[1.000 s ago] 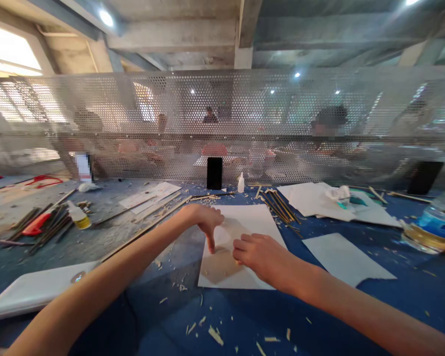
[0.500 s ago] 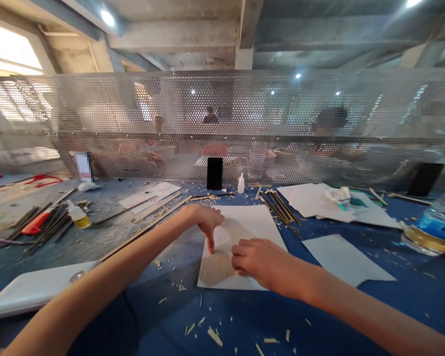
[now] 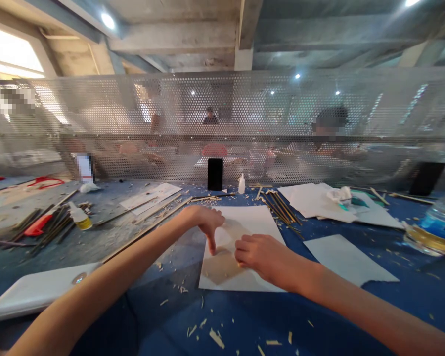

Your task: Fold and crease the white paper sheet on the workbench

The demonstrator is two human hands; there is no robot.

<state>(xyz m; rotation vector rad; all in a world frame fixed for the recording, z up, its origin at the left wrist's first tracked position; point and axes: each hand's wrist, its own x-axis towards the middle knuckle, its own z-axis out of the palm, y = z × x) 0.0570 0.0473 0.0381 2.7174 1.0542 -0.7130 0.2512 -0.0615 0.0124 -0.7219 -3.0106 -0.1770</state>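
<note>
A white sheet of paper [image 3: 252, 215] lies on the blue table in front of me, with brownish shading across its middle. On its left part rests my left hand [image 3: 207, 222], thumb stretched down to the paper and fingers apart from it, holding nothing that I can see. Over the right part of the sheet, my right hand [image 3: 261, 252] is closed, its fingers curled down at the paper. Whatever may be in those fingers is hidden. Beyond the sheet stand a small white bottle [image 3: 241, 184] and an upright black phone [image 3: 215, 174].
Thin sticks [image 3: 282, 207] lie right of the sheet; more sticks, a red-handled tool [image 3: 39, 225] and a yellow-labelled glue bottle [image 3: 80, 217] lie left. A white device [image 3: 40, 287] sits near my left forearm. A large plastic bottle [image 3: 435, 227] stands right. A perforated metal screen [image 3: 237, 118] closes the back.
My right hand has shifted slightly right and up over the paper, its fingers still curled. My left hand keeps its place.
</note>
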